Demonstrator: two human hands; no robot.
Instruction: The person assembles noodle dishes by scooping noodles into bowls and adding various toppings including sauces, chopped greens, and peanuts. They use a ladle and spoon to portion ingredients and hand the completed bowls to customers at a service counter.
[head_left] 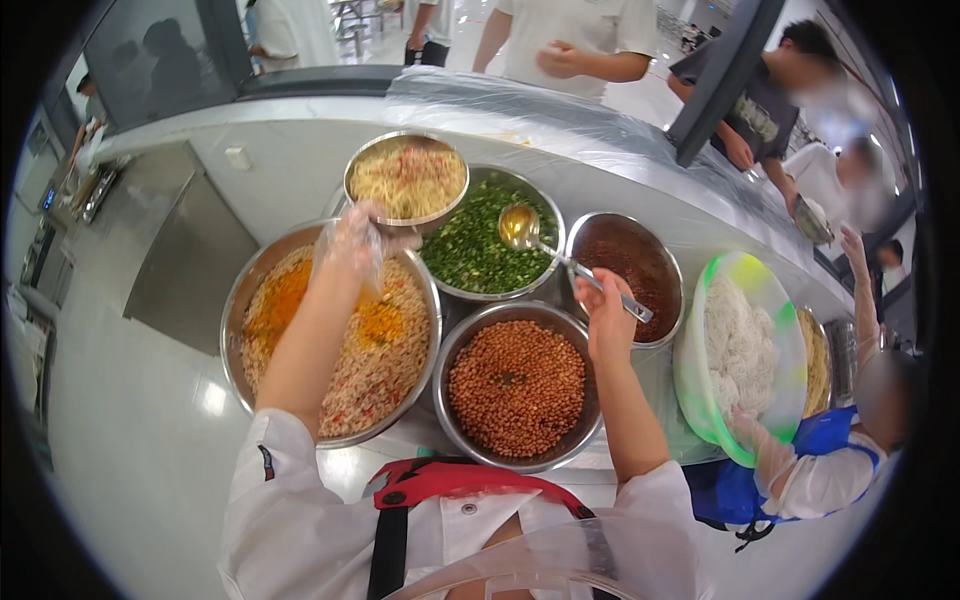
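My left hand (pixel 362 238), in a clear plastic glove, grips the near edge of a metal bowl (pixel 443 220) of pale yellow noodles (pixel 400 178) with reddish bits on top. The bowl is held up beside a basin of chopped green herbs (pixel 478 258). My right hand (pixel 606 312) is closed around the handle of a metal ladle (pixel 519 228). Clear yellow liquid sits in the ladle's cup, which is above the herbs. Below my left forearm is a large basin of pale minced mix (pixel 365 385) with orange patches.
Brown bean-like pieces (pixel 517 385) fill a near basin; dark red sauce (pixel 632 268) lies in another. A green-rimmed tub (pixel 690 400) of white noodles stands right, where a gloved co-worker in a blue apron (pixel 800 480) reaches in. People stand beyond the plastic-covered counter (pixel 570 135).
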